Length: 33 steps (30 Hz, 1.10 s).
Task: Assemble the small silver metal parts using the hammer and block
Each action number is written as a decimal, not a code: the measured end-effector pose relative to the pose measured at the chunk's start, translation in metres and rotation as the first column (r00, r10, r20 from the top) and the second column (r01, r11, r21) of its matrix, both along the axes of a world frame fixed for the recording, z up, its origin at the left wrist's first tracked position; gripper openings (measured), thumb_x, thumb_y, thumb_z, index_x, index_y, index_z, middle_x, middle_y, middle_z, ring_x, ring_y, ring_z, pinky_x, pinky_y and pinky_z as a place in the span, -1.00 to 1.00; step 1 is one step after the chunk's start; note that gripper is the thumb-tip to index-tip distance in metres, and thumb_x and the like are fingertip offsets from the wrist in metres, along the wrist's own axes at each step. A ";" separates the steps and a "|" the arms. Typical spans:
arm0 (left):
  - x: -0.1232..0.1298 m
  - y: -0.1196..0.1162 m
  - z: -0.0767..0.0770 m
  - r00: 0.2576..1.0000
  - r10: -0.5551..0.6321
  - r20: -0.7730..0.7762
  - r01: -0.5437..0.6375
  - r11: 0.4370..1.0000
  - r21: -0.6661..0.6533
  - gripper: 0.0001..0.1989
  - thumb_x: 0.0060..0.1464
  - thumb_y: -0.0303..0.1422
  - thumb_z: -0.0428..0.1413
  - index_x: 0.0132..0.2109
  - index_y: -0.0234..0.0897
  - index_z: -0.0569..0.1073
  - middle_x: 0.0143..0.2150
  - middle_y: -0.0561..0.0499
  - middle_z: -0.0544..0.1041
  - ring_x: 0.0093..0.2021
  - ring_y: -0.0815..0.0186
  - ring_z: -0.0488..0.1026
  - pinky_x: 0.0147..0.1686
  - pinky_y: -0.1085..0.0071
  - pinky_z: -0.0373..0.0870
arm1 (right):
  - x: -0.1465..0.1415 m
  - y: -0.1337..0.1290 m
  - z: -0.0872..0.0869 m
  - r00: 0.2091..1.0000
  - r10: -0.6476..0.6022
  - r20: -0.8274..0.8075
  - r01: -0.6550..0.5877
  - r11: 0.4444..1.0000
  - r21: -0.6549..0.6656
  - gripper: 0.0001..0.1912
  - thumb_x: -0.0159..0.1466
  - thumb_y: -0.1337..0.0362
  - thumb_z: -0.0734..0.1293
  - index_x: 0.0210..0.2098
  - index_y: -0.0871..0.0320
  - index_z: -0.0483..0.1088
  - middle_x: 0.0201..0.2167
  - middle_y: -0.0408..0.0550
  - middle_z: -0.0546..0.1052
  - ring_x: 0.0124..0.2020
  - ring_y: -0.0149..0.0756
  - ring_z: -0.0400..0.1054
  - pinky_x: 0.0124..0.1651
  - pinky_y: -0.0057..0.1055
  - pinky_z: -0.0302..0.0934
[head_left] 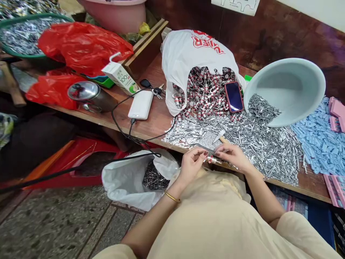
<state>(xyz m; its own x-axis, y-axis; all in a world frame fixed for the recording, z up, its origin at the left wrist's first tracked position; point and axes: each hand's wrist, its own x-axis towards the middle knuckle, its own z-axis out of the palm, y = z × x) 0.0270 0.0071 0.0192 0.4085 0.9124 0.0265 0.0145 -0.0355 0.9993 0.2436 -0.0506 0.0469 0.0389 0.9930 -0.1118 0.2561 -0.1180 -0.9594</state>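
My left hand (192, 163) is closed in a pinch at the table's front edge, by a small red-and-silver metal piece (212, 159). My right hand (234, 155) is beside it, fingers bent together over the other side of a flat grey metal strip (206, 148); what its fingertips hold is too small to make out. Just behind the hands, a small hammer (221, 136) with a wooden handle lies on loose silver metal parts (248, 135). A white plastic bag (183, 54) spills red-and-silver pieces (206, 90) behind them.
A phone (234, 97) rests on the spilled pieces. A tipped grey basin (293, 86) and blue parts (318, 136) are at right. Left are a white power bank (141, 104) with a black cable, keys (157, 91), a drink carton (121, 76) and a metal mug (91, 95). Below hangs an open white bag (121, 180).
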 end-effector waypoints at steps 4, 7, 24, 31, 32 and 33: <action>-0.017 0.026 -0.024 0.998 0.063 -0.031 -0.066 0.988 -0.137 -0.62 -0.02 -0.05 0.31 -0.30 -0.33 0.58 -0.40 -0.03 0.59 -0.41 0.32 0.50 -0.38 0.43 0.46 | 0.075 0.021 0.002 0.745 -0.395 0.537 0.356 0.917 0.180 -0.77 0.32 0.21 0.28 -0.22 0.11 0.57 -0.22 0.05 0.64 -0.22 -0.11 0.49 -0.07 -0.09 0.35; -0.027 0.045 -0.035 0.996 0.062 -0.060 -0.072 0.980 -0.185 -0.58 -0.11 -0.04 0.35 -0.31 -0.34 0.58 -0.41 -0.04 0.60 -0.42 0.31 0.50 -0.36 0.41 0.46 | 0.106 0.047 -0.008 0.648 -0.265 0.714 0.217 0.963 0.160 -0.81 0.27 0.33 0.29 -0.29 0.12 0.57 -0.25 0.04 0.62 -0.18 -0.09 0.46 -0.03 -0.11 0.30; -0.044 0.078 -0.039 0.989 -0.115 -0.096 0.077 0.938 -0.337 -0.63 -0.20 -0.10 0.38 -0.43 -0.35 0.55 -0.52 0.03 0.54 -0.50 0.37 0.41 -0.44 0.46 0.33 | 0.058 0.045 -0.010 0.978 -0.202 0.053 0.203 0.979 -0.011 -0.73 0.18 0.10 0.45 -0.22 0.10 0.45 -0.37 -0.11 0.51 -0.39 -0.30 0.40 -0.26 -0.29 0.35; -0.042 0.078 -0.041 0.982 -0.164 -0.093 0.117 0.917 -0.380 -0.67 -0.19 -0.15 0.35 -0.44 -0.36 0.53 -0.52 0.04 0.52 -0.48 0.37 0.41 -0.39 0.44 0.34 | -0.006 0.032 -0.013 0.930 -0.097 -0.354 0.064 0.992 -0.104 -0.71 0.11 0.09 0.54 -0.20 0.04 0.60 -0.32 -0.10 0.57 -0.40 -0.36 0.37 -0.28 -0.35 0.37; -0.042 0.078 -0.041 0.981 -0.169 -0.095 0.121 0.917 -0.380 -0.68 -0.18 -0.17 0.35 -0.43 -0.36 0.53 -0.52 0.04 0.52 -0.48 0.37 0.42 -0.39 0.44 0.34 | -0.012 0.033 -0.015 0.917 -0.095 -0.388 0.053 0.992 -0.118 -0.71 0.10 0.09 0.55 -0.22 0.05 0.61 -0.36 -0.11 0.56 -0.41 -0.36 0.38 -0.27 -0.34 0.38; -0.042 0.078 -0.041 0.980 -0.174 -0.096 0.126 0.916 -0.380 -0.70 -0.17 -0.18 0.34 -0.43 -0.36 0.53 -0.52 0.04 0.52 -0.48 0.37 0.42 -0.38 0.44 0.34 | -0.018 0.034 -0.016 0.902 -0.097 -0.421 0.044 0.990 -0.132 -0.71 0.09 0.09 0.56 -0.23 0.05 0.60 -0.40 -0.12 0.56 -0.41 -0.35 0.39 -0.27 -0.33 0.39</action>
